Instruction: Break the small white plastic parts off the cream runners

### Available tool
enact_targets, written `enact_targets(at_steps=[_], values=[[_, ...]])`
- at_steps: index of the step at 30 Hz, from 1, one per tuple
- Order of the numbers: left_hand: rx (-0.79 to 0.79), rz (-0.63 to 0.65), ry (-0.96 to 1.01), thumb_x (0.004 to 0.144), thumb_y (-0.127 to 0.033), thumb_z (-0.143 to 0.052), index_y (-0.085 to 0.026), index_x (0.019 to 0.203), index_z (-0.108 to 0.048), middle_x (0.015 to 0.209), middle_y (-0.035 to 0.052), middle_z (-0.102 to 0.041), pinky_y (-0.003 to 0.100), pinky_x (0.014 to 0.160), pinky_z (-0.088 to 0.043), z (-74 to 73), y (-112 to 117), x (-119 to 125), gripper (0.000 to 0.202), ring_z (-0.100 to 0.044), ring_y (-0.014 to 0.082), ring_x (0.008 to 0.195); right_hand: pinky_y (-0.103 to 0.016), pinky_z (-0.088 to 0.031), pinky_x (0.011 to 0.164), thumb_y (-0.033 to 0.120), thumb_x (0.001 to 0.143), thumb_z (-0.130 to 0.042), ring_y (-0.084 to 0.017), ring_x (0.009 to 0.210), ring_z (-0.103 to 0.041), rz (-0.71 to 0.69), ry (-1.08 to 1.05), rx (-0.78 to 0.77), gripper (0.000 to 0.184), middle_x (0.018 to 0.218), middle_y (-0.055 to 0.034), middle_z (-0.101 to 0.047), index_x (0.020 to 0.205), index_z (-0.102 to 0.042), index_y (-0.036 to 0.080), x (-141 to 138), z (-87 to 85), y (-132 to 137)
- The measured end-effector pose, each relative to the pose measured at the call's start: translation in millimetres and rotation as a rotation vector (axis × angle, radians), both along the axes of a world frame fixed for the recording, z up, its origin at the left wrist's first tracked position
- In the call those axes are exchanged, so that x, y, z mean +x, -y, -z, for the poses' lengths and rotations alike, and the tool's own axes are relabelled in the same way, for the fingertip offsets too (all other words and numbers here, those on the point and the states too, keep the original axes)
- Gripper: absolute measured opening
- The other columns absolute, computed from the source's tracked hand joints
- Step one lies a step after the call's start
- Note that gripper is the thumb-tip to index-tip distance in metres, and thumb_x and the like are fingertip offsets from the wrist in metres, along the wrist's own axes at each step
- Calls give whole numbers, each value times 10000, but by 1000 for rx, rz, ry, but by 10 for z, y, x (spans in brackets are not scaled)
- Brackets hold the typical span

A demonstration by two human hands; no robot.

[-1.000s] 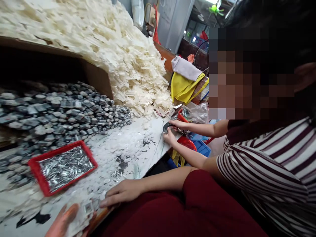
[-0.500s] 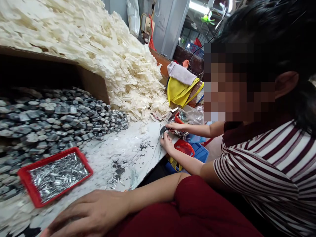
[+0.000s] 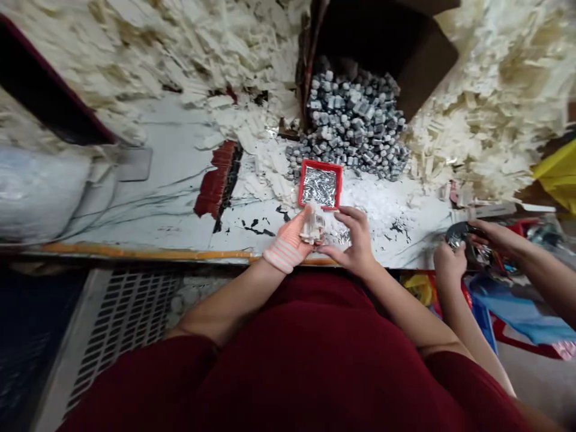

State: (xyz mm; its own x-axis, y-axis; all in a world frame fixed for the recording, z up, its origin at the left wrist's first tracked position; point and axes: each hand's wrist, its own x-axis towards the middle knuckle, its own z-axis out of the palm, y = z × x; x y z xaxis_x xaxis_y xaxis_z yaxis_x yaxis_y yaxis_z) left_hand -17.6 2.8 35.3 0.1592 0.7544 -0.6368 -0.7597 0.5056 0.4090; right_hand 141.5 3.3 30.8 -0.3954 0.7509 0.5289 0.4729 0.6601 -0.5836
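Across the bench [image 3: 171,180], white plastic scraps [image 3: 477,138] heap around a box [image 3: 427,66] of metal fittings [image 3: 355,120], with a red tray [image 3: 320,186] near it. The left hand [image 3: 288,240] has its fingers clamped on a small plastic part [image 3: 309,227] just below the tray; the right hand [image 3: 353,246] sits beside it, fingers apart (a co-worker's hands [image 3: 449,264] are off to the right).

Ivory plastic piece [image 3: 310,228], red-rimmed tray [image 3: 320,161]

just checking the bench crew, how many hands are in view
4: the person's left hand and right hand at centre, a co-worker's hand and other hand at right
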Motion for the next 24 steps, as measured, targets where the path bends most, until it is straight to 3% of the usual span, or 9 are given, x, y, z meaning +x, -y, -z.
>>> enact_targets(at_steps=[5,8,11,13,17,24], values=[[199,17,25,736,-396,-711,-150,1022,-578,811,41,-672,290,556,-523,61,9,-77,400,-633,169,643,-343,-505,752,375,873,-560,-182,883,-579,20,-123,-252,183,935,-63,-605,962,-573,216,34,-90,-8],[339,48,9,729,-379,-724,-192,1101,-564,1012,51,-664,324,721,-537,82,65,-124,446,-637,188,852,-297,-493,694,379,882,-537,-142,768,-572,22,-182,-406,183,842,-32,-605,860,-572,201,-5,-65,-52],[436,54,-26,733,-320,-729,-220,1104,-543,1072,29,-632,321,837,-503,101,104,-159,427,-597,174,967,-287,-489,680,399,871,-546,-132,734,-568,4,-213,-499,205,814,-21,-599,845,-563,196,-29,-47,-88],[482,59,-68,725,-307,-736,-220,1077,-527,1046,21,-618,299,821,-497,120,126,-177,418,-586,162,949,-296,-495,694,407,839,-592,-154,821,-577,-45,-207,-461,218,898,-39,-598,914,-559,205,-43,-56,-94],[522,91,-160,728,-332,-729,-224,1077,-495,1018,21,-588,233,691,-477,151,182,-200,434,-565,137,856,-347,-492,763,390,743,-714,-217,1021,-532,-140,-128,-230,380,1051,-81,-552,1037,-539,226,-116,-76,-71],[469,70,-128,698,-340,-750,-203,1009,-507,913,2,-567,251,769,-451,-25,349,-82,417,-543,133,843,-400,-463,750,367,753,-681,-218,888,-505,-82,-52,-70,311,912,-58,-484,955,-486,234,-295,-57,49]])
